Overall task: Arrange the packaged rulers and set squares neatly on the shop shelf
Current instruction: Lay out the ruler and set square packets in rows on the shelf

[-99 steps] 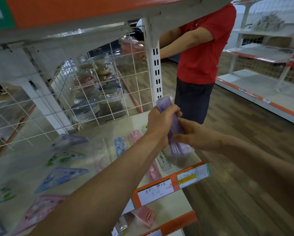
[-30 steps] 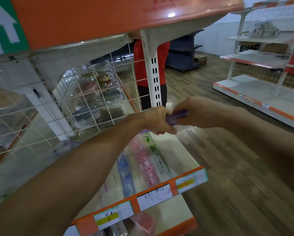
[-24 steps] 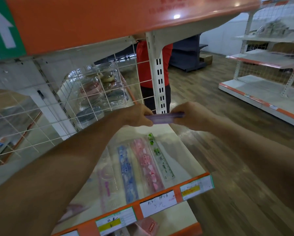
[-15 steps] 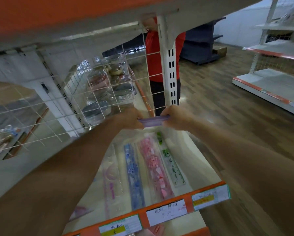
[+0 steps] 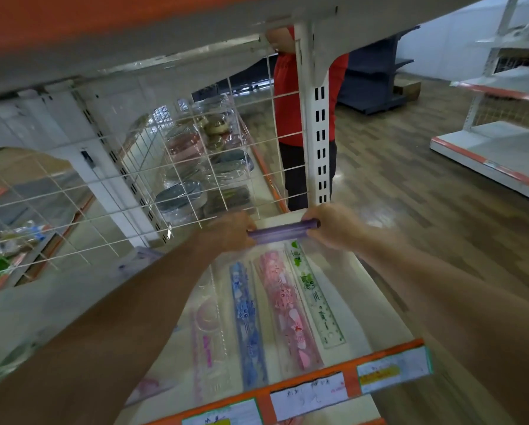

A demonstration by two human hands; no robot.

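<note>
A purple packaged ruler bundle (image 5: 283,231) is held level between both hands, over the back of the white shelf (image 5: 376,305). My left hand (image 5: 231,230) grips its left end and my right hand (image 5: 333,223) grips its right end. Below them on the shelf, packaged rulers lie side by side, running front to back: a green one (image 5: 315,299), a pink one (image 5: 287,314), a blue one (image 5: 248,323) and a clear pinkish one (image 5: 206,342). More packets to the left are blurred.
A wire grid panel (image 5: 128,179) backs the shelf, with wrapped goods (image 5: 195,167) behind it. A white slotted upright (image 5: 320,130) stands at the shelf's right rear. A person in a red shirt (image 5: 287,102) stands behind it. Price labels (image 5: 309,394) line the orange front edge. Another shelving unit (image 5: 496,148) stands right.
Both hands turned the purple bundle from upright to level and carried it lower, toward the shelf's back. My view tilted down onto the laid rulers. The person in red stepped behind the upright.
</note>
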